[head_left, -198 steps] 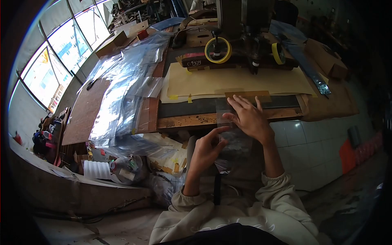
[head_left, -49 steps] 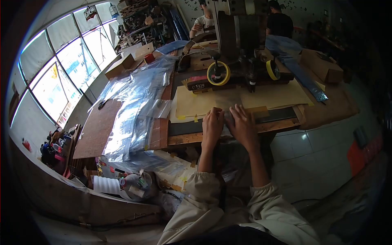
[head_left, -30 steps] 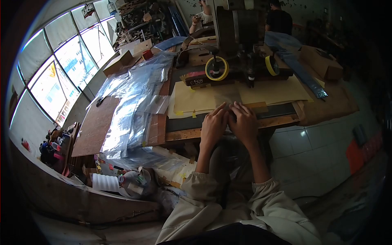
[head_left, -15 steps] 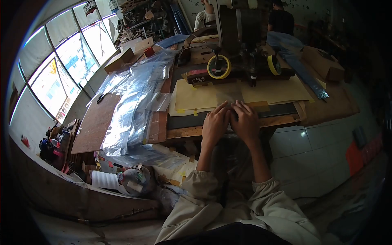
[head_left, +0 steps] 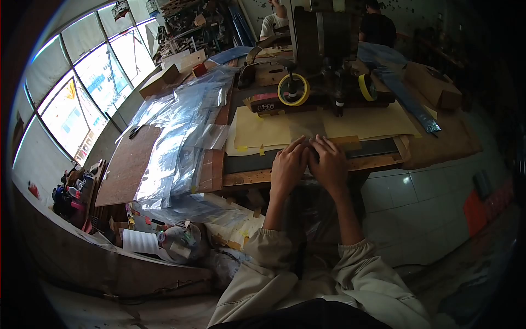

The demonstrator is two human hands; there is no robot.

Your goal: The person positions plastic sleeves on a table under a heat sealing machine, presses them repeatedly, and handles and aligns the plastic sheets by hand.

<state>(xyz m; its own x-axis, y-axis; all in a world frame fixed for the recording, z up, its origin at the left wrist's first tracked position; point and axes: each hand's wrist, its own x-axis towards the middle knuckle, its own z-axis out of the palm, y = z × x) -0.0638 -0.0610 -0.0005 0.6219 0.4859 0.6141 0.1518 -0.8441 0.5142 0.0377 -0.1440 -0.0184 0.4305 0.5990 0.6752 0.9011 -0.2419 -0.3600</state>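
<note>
Side by side at the front edge of the bench, my left hand (head_left: 289,165) and my right hand (head_left: 329,163) touch or nearly touch at the thumbs. Both have their fingers closed over a clear plastic sheet (head_left: 307,127), which lies partly on the yellowish paper (head_left: 263,131). The sheet also hangs below my hands in front of the bench. Brown tape (head_left: 347,143) lies just right of my right fingertips. Beyond the paper stands a dark machine (head_left: 320,41) with a yellow tape roll (head_left: 294,90) on its left and another (head_left: 367,88) on its right.
Shiny plastic bags (head_left: 175,137) are spread over the left of the bench. Scissors (head_left: 135,131) lie beside them on a brown board (head_left: 129,164). A cardboard box (head_left: 433,85) stands at the right. Two people (head_left: 274,23) (head_left: 378,27) are beyond the machine.
Since the oldest frame, my hands have come together at the bench edge and the plastic sheet has moved forward onto the paper. Over the last half second my hands have barely moved.
</note>
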